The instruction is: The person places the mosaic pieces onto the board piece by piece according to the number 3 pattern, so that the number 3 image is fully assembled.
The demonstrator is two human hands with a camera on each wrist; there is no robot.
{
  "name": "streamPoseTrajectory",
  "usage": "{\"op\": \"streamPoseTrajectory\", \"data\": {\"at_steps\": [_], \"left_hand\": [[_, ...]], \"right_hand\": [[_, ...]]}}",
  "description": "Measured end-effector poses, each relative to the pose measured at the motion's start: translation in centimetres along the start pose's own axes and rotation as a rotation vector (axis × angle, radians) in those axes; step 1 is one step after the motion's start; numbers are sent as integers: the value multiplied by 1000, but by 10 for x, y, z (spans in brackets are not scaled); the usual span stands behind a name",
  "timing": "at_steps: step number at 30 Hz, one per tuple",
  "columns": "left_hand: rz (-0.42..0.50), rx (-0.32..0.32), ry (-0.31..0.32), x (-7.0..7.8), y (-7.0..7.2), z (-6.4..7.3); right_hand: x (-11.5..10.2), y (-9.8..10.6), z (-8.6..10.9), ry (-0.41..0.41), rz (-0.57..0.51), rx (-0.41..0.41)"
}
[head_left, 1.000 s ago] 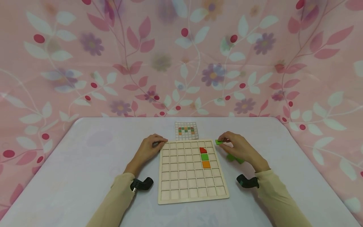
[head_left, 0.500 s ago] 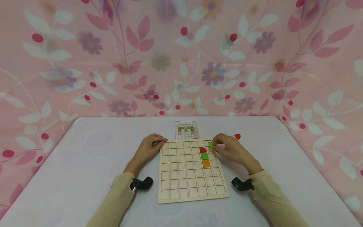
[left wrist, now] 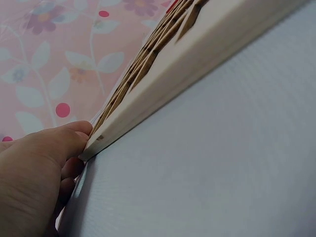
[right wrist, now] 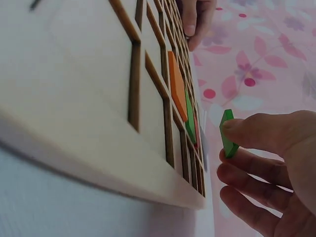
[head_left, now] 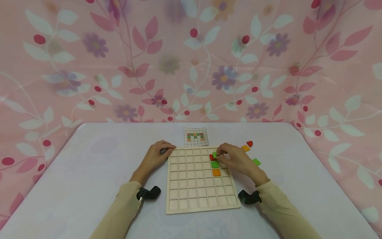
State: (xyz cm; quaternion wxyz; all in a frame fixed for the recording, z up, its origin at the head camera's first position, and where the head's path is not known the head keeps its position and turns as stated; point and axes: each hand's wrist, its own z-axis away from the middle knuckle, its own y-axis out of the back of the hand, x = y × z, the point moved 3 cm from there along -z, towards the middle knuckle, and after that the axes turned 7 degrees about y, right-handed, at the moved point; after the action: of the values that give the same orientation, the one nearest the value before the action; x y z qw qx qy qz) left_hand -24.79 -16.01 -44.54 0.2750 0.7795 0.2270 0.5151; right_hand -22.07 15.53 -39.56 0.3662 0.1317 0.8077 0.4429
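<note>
My right hand (head_left: 237, 158) pinches a green square tile (right wrist: 228, 133) between thumb and forefinger, over the upper right of the wooden grid board (head_left: 194, 192). In the head view the tile overlaps a red tile with one rounded corner (head_left: 212, 157), which sits in a cell of the board. Below that red piece, a green tile (head_left: 215, 164) and an orange tile (head_left: 216, 172) lie in the same column. My left hand (head_left: 156, 156) holds the board's far left corner, its fingertips at the edge (left wrist: 88, 143).
A small printed pattern card (head_left: 195, 136) lies just beyond the board. To the right of the board are a loose red tile (head_left: 250, 143), an orange tile (head_left: 245, 148) and a green tile (head_left: 256, 162) on the white tabletop (head_left: 119, 212). A floral cloth (head_left: 191, 66) hangs behind.
My right hand has carried the green tile leftward from beside the board to over the red tile, uncovering the loose tiles on the right. My left hand has stayed at the corner.
</note>
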Motion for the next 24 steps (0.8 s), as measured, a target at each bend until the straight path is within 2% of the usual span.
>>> {"op": "streamPoseTrajectory", "data": {"at_steps": [5, 13, 24], "left_hand": [[3, -3, 2, 2, 1, 1], [-7, -12, 13, 1, 0, 1], [2, -23, 18, 0, 0, 0]], "right_hand": [[-4, -5, -2, 11, 14, -11], [-9, -10, -4, -38, 33, -55], [-10, -17, -11, -58, 86, -41]]}}
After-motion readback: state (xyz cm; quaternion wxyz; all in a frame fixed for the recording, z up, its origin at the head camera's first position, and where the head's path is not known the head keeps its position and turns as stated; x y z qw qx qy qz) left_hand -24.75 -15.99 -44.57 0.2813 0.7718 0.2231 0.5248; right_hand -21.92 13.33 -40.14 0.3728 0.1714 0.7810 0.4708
